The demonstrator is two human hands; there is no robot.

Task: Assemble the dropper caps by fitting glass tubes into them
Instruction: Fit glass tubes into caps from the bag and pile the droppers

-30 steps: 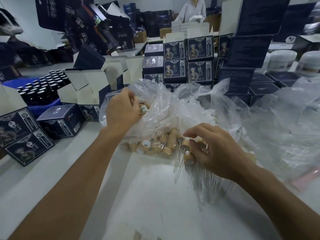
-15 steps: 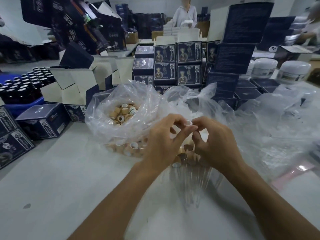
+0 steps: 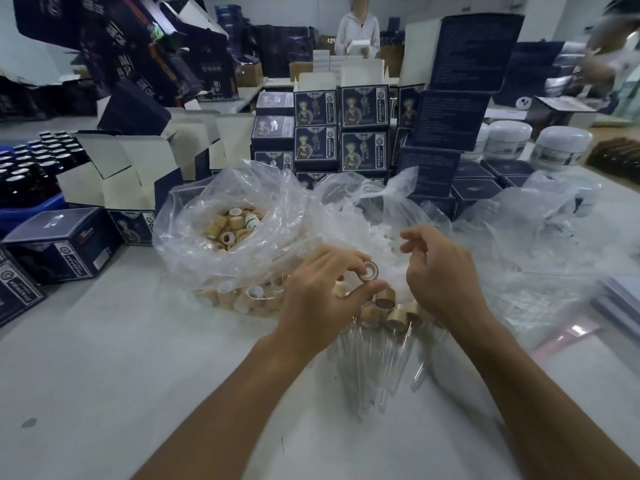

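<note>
The left hand [image 3: 322, 289] pinches a single tan dropper cap [image 3: 368, 270] between thumb and fingertips, its open end turned toward the right hand [image 3: 440, 275]. That hand hovers just beside it, fingers loosely curled and apart, gripping nothing that can be made out. Directly beneath both hands lies a cluster of assembled caps [image 3: 384, 310] with glass tubes [image 3: 377, 368] fitted in them — the tubes fan out on the white desk [image 3: 104, 375] toward the person's forearms. Beyond the left hand, a clear plastic bag [image 3: 221, 216] sags open, holding loose caps [image 3: 228, 230] inside and more pressed against its lower wall. Beyond the right hand sits another clear bag [image 3: 377, 209] with small white pieces in it, too blurred to identify. Farther off from both hands stand stacks of dark printed boxes [image 3: 363, 133], with open cartons [image 3: 138, 168] to the left side and white jars [image 3: 561, 147] to the right.
</note>
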